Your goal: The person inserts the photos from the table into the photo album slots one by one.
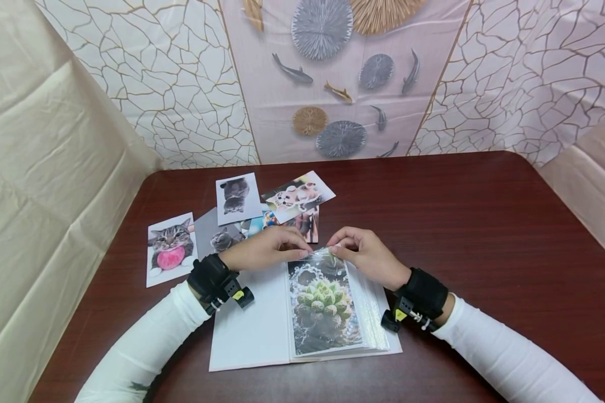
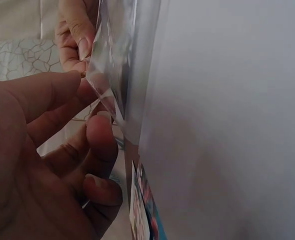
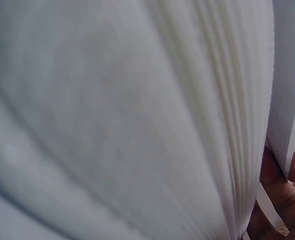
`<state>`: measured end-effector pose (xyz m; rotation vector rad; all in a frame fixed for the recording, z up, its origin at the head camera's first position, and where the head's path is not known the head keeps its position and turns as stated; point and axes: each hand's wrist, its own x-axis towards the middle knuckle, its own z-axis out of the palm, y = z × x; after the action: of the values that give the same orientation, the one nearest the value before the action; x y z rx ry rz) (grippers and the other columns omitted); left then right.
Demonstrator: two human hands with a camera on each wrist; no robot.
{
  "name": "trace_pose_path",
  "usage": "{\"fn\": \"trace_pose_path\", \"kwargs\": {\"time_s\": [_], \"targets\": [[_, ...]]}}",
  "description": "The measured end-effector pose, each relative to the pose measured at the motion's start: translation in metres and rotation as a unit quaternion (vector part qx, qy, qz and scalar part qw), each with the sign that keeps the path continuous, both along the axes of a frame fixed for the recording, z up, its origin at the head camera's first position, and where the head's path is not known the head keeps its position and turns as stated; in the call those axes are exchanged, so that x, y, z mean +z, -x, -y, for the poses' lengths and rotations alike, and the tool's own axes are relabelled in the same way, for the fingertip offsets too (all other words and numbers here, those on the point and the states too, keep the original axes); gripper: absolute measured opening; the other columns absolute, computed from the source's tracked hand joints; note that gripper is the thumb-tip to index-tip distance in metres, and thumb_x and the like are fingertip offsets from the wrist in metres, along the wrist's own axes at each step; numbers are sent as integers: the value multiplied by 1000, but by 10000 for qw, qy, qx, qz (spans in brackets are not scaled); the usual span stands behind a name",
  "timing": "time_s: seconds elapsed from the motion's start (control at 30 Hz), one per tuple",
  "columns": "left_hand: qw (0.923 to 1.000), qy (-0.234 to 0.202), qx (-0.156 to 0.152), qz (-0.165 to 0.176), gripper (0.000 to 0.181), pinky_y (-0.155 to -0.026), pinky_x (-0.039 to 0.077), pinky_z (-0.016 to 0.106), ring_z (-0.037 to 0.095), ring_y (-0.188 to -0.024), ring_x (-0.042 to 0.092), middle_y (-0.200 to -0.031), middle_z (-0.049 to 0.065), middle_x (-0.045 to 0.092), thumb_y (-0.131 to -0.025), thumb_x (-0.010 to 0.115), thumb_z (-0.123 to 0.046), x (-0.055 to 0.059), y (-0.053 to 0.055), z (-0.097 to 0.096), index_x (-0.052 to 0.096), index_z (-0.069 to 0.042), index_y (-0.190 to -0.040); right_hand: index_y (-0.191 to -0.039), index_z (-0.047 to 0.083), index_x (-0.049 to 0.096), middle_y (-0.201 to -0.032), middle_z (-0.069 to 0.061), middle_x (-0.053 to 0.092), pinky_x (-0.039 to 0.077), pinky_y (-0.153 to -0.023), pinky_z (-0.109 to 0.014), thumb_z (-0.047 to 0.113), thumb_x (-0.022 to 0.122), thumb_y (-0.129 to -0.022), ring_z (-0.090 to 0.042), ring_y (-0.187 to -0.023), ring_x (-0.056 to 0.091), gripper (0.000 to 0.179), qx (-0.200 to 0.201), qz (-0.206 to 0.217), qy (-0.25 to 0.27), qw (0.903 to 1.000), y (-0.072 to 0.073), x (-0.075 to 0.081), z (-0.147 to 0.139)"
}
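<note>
A white photo album (image 1: 252, 324) lies open on the table. On its right side, a clear plastic sleeve (image 2: 105, 90) covers a photo of a green succulent (image 1: 325, 305). My left hand (image 1: 269, 248) pinches the sleeve's top edge near the spine, its other fingers loosely bent in the left wrist view. Close beside it, my right hand (image 1: 370, 257) pinches the same top edge toward the right corner, thumb in front. The right wrist view is mostly filled by the blurred stack of sleeve pages (image 3: 227, 115), with fingers (image 3: 285, 200) showing at lower right.
Left of the album lies a photo of a tabby cat with a pink ball (image 1: 171, 250). Behind the album are a grey cat photo on white (image 1: 238, 198), a kitten photo (image 1: 298, 196) and several overlapping prints. A patterned cloth (image 1: 343, 84) hangs behind the dark wooden table (image 1: 484, 252).
</note>
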<state>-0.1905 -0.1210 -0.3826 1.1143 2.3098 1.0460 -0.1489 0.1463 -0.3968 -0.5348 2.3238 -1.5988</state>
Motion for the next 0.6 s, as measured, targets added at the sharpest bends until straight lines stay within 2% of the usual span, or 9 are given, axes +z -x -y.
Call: {"fn": "trace_pose_path", "kwargs": {"time_s": [0.2,0.37,0.5,0.6], "targets": [[9997,118,7,-198,20,-86,48,27,10,-99,58,-117,-3,67,-103,61,-20,1,-2,-1,74,-17,-117,-112,4,65,-81,-9,66,37,-69,-29,11,62,-101,-17,-70,50,14,-48,11,10,10000,1,-1,1],[9997,21,148,-179,20,-78,45,26,13,-88,54,-113,-3,69,-102,62,-19,0,-3,-3,72,-18,-119,-115,6,64,-81,-10,64,36,-68,-30,14,62,-101,-18,-68,46,16,-13,-109,143,9998,0,-1,0],[9995,-132,283,-100,26,-75,46,25,11,-85,55,-116,-2,70,-102,63,-16,-1,-4,-5,68,-16,-127,-125,5,61,-95,-11,68,43,-76,-30,21,59,-104,-15,-83,59,27,53,-151,412,9990,-3,1,-1],[9988,-251,431,-5,31,-73,46,24,13,-82,55,-115,-1,70,-102,62,-15,0,-4,-6,64,-14,-133,-131,5,59,-107,-12,69,42,-81,-30,25,57,-105,-14,-93,61,33,84,-144,577,9982,-4,4,-1]]}}
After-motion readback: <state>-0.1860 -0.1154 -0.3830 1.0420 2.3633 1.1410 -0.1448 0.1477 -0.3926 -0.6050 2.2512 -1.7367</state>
